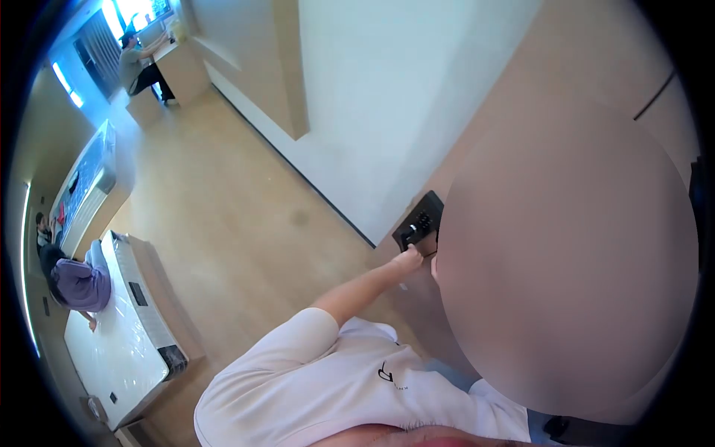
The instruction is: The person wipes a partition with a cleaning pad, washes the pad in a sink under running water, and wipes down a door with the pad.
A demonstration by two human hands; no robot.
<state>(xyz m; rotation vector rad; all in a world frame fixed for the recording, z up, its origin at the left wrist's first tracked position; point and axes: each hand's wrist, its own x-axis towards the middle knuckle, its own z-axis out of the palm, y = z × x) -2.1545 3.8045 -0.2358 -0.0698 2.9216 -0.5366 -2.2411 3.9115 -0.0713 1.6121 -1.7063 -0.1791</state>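
Observation:
My left hand [408, 258] reaches forward at the lower corner of a black case-like object [419, 220]. Several dark round parts and a small pale spot show on that object's face; its exact kind is unclear. The fingers of this hand look curled, and what they hold is too small to make out. Only a sliver of my right hand [435, 270] shows, just right of the left one. A large blurred oval [570, 261] covers the rest of it. Between the hands runs a thin dark line, perhaps a cord.
A white wall panel [387, 97] stands ahead. To the left, a person in purple [82, 283] sits on a plastic-wrapped mattress [112, 357]; another person [45, 229] is by a second mattress [88, 179]. Farther back, someone [138, 67] sits at a desk [182, 71].

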